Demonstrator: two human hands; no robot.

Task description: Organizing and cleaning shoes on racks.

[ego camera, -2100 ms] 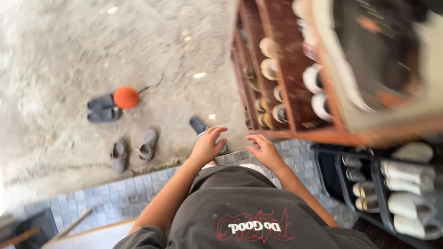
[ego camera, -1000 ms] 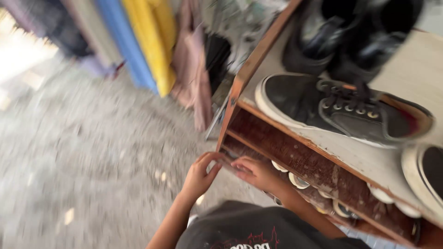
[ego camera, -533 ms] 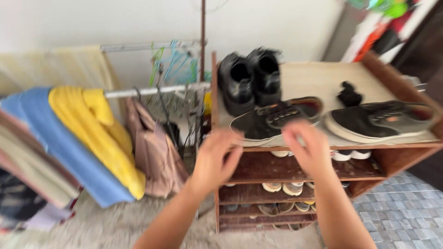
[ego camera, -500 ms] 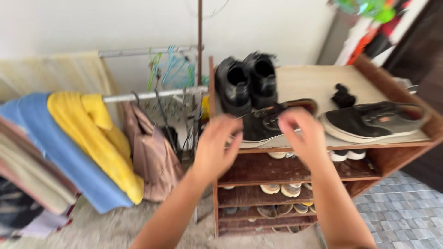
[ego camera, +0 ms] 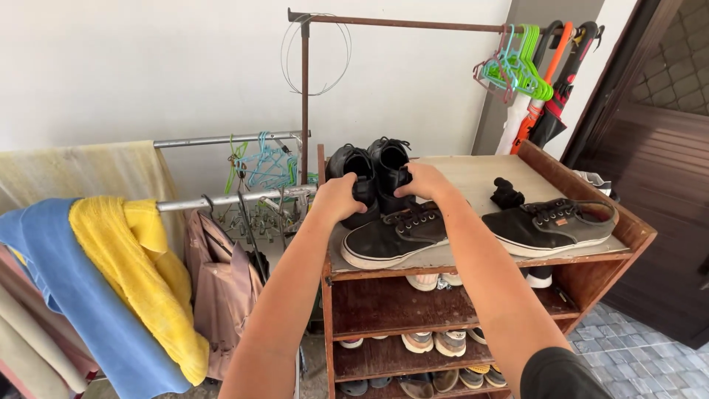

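My left hand [ego camera: 338, 199] is wrapped over the front of the left black leather shoe [ego camera: 353, 171], fingers curled down around its toe so that I am grasping it. My right hand [ego camera: 425, 181] does the same on the right black leather shoe [ego camera: 389, 164], fingers closed against its side and front. The two shoes stand upright, touching each other, at the back left of the top shelf [ego camera: 473, 174] of the wooden shoe rack [ego camera: 591, 277].

Just in front of my hands lies a dark sneaker [ego camera: 391, 236] with a white sole, toe pointing left, near the shelf's front edge. Its twin, a second dark sneaker [ego camera: 550, 225], lies to the right, apart from the first, and a small black bundle [ego camera: 507, 193] sits just behind it.

The lower shelves hold rows of pale shoes [ego camera: 436, 343]. Left of the rack, a yellow towel [ego camera: 136, 273] and a blue towel [ego camera: 63, 295] hang over a metal rail [ego camera: 229, 199], with a brown bag [ego camera: 221, 288] hanging beside them. Coloured hangers [ego camera: 521, 66] hang on the upper bar [ego camera: 402, 24] above.
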